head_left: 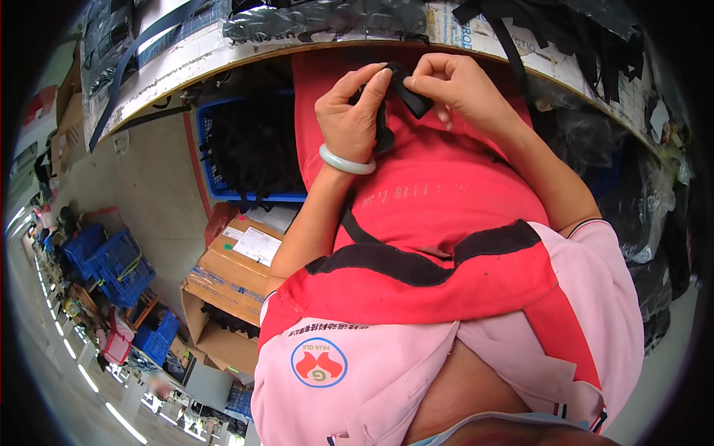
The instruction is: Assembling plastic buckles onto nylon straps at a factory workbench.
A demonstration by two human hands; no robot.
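Your left hand [348,115] pinches black webbing strap [411,99]; your right hand [468,91] grips it too; long axis slants between, near tabletop [201,65] edge.

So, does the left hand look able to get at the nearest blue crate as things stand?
Probably not straight away: the left hand is pinching the black strap, and the blue crate seems to sit lower down. Nothing visible blocks the way between them, though.

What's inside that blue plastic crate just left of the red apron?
The blue plastic crate holds a jumbled heap of black, seemingly fabric pieces. Whatever lies beneath that top layer is covered, so I cannot tell.
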